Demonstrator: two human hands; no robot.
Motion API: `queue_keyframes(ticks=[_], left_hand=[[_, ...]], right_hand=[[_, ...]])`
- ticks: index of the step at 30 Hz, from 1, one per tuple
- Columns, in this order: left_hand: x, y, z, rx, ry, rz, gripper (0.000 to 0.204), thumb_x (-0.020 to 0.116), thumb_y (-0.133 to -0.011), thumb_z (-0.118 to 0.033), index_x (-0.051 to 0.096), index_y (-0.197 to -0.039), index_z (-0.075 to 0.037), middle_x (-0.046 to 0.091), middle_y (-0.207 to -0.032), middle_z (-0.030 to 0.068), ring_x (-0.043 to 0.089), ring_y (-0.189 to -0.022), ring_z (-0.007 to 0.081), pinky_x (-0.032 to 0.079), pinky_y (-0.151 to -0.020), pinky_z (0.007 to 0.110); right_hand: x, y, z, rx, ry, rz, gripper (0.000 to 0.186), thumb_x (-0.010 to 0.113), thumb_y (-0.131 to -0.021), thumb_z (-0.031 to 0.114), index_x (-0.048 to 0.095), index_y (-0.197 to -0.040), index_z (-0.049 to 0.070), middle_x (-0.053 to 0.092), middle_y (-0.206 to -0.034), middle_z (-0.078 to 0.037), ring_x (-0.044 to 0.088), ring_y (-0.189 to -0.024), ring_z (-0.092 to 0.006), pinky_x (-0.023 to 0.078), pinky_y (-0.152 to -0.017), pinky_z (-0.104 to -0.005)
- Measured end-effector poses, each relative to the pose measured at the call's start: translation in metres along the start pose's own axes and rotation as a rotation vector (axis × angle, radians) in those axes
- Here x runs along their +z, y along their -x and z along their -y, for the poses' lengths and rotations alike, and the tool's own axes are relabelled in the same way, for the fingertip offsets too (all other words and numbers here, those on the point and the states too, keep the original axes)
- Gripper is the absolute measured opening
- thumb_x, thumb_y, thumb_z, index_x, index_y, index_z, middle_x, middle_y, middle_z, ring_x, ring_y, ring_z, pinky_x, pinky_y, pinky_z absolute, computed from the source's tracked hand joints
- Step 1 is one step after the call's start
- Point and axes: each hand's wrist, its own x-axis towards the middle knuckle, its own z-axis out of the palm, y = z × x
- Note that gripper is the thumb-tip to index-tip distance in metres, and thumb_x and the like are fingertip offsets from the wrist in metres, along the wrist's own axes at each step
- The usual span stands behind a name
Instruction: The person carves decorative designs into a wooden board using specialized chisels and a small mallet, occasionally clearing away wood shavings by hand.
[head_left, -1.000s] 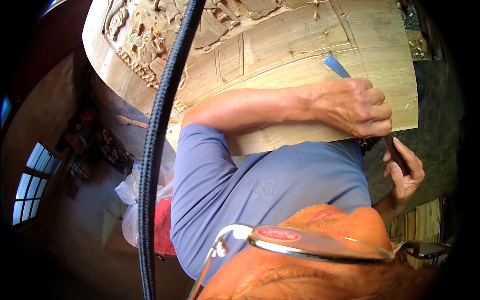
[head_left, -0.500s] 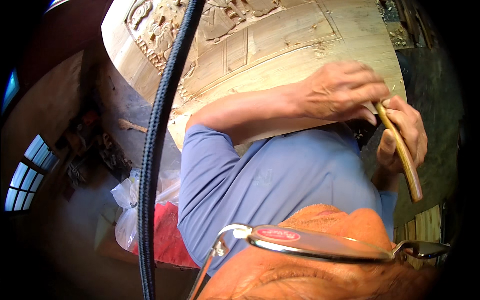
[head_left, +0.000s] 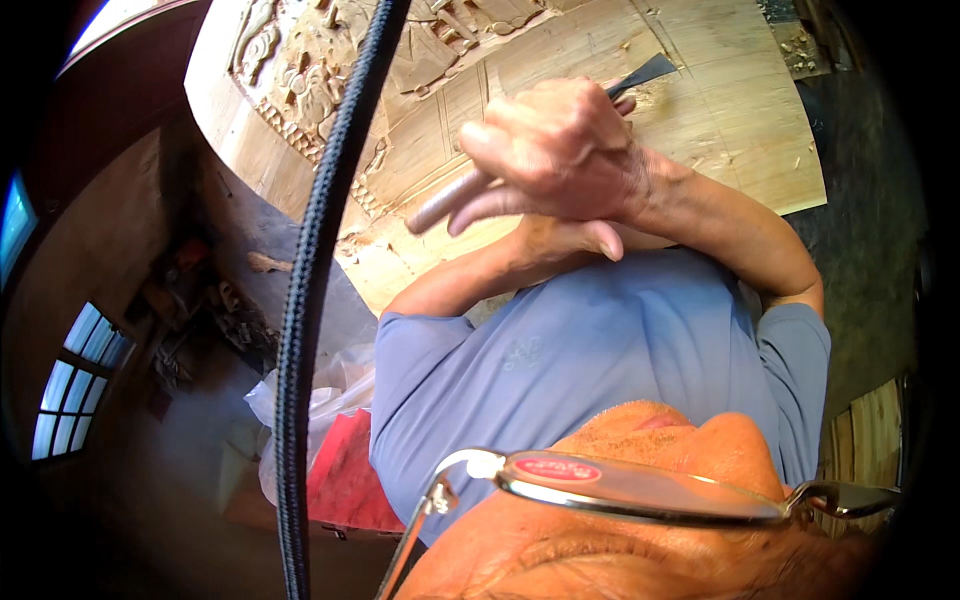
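My right hand [head_left: 555, 150] crosses over my left, fingers bent round the handle [head_left: 440, 205] of a flat chisel. The chisel's dark blade [head_left: 645, 72] points up and right over a carved pale wooden panel [head_left: 725, 130], near its incised border lines. My left hand [head_left: 565, 235] lies underneath, mostly hidden, with its thumb showing below; I cannot tell what its fingers grip. Relief carving [head_left: 300, 90] fills the panel's upper left, and small chips lie on the surface.
A black braided cord [head_left: 330, 200] runs vertically across the view. A wooden-handled tool [head_left: 270, 262] is left of the panel, with clear plastic bags [head_left: 265, 395] and a red item [head_left: 350, 475] below it. Boards [head_left: 865, 450] stand at lower right; a barred window [head_left: 75, 380] is far left.
My right hand has moved up and left from the right side to lie across my left hand. The chisel has swung round, its handle now toward the left and blade toward upper right.
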Motion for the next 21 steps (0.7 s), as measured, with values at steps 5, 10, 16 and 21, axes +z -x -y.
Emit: queue_keyframes(ticks=[5,10,16,21], left_hand=[[0.009,0.008,-0.065,-0.268,0.184,0.07,0.094,0.083,-0.084,-0.055,0.043,-0.156,-0.01,0.048,-0.156,0.0109,0.042,-0.149,0.0213,0.039,-0.121,0.042],[0.015,0.032,-0.002,-0.193,0.368,-0.127,0.086,0.076,-0.09,-0.055,0.041,-0.158,-0.015,0.046,-0.158,0.0078,0.04,-0.15,0.0182,0.036,-0.123,0.039],[0.017,0.036,0.004,-0.241,0.339,-0.123,0.078,0.068,-0.097,-0.055,0.04,-0.162,-0.02,0.044,-0.161,0.0041,0.037,-0.151,0.0144,0.033,-0.125,0.036],[0.015,0.04,-0.037,-0.389,0.153,-0.06,0.071,0.061,-0.103,-0.054,0.039,-0.164,-0.025,0.042,-0.164,0.001,0.034,-0.152,0.0112,0.03,-0.127,0.034]], right_hand=[[-0.011,0.011,0.01,-0.107,0.012,-0.085,0.043,0.081,-0.07,0.043,0.055,-0.074,0.009,0.044,-0.066,-0.004,0.054,-0.053,-0.0197,0.043,-0.049,-0.0344],[-0.002,-0.002,0.016,-0.163,-0.045,-0.171,0.034,0.078,-0.059,0.03,0.052,-0.07,0.01,0.037,-0.066,-0.002,0.047,-0.051,-0.0168,0.039,-0.048,-0.0324],[0.006,0.0,0.017,-0.113,-0.034,-0.115,0.04,0.082,-0.064,0.034,0.049,-0.066,0.011,0.037,-0.063,-0.001,0.048,-0.047,-0.0161,0.039,-0.044,-0.0339],[-0.007,-0.002,0.018,-0.041,-0.069,0.035,0.05,0.079,-0.084,0.056,0.057,-0.076,0.012,0.059,-0.068,-0.005,0.068,-0.06,-0.0216,0.05,-0.051,-0.0359]])
